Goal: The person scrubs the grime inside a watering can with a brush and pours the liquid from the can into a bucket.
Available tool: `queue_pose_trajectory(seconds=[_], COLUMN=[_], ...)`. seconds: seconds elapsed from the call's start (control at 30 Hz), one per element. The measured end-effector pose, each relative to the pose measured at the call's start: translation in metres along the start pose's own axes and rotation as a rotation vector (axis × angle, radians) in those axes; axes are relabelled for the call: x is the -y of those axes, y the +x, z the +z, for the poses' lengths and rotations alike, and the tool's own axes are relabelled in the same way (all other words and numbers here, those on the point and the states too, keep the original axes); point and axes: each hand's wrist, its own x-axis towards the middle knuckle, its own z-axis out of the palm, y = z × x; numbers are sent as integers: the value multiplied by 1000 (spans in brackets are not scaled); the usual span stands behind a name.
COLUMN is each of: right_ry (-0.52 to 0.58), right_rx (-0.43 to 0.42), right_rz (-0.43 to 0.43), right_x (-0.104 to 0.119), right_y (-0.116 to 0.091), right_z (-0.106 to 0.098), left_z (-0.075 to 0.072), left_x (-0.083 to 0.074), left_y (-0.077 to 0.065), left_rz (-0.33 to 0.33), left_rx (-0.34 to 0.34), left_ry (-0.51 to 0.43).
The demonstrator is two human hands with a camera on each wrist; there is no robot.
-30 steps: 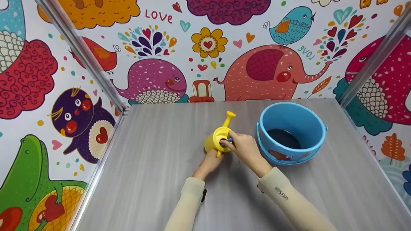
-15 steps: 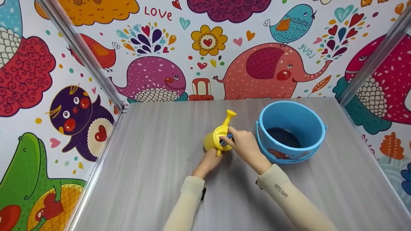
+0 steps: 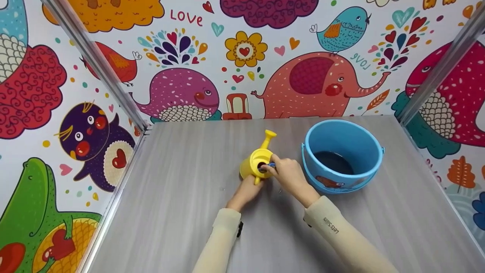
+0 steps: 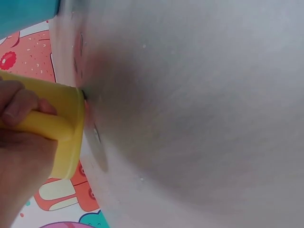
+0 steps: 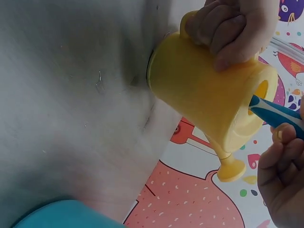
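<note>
A small yellow watering can (image 3: 247,166) with a long spout is held over the grey table, its round base close to the surface. My left hand (image 3: 248,188) grips it at the handle, fingers curled through the loop in the left wrist view. My right hand (image 3: 291,173) pinches a slim blue tool (image 5: 279,114) with a white stripe, like a toothbrush handle. Its front end points into the round opening on the can's top; in the head view that end is hidden inside. The can's rose (image 5: 232,170) points away from me.
A light blue bucket (image 3: 341,141) with dark liquid at its bottom stands just right of my right hand. Small water drops (image 5: 99,81) lie on the table (image 3: 182,170). Walls printed with cartoon animals border the table at the back and sides.
My right hand has shifted slightly with the tool at the can's opening, its angle changing and then returning. The left hand and can stay nearly in place.
</note>
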Motion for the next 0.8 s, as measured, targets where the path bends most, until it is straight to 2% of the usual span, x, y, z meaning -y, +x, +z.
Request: queue_pose_trajectory(seconds=[0.37,0.53,0.8], right_ry=[113,98,-15], right_rx=[-87,-103,-6], right_rz=[-21,-29,3], right_x=[7,7,9], right_y=[1,1,-2], right_z=[-23,-17,3], left_z=[0,0,0], left_x=[2,0,3], left_y=[1,1,2], left_rz=[-6,-8,25], left_rx=[-27,-19,-5], left_ry=[-37,-43,-42])
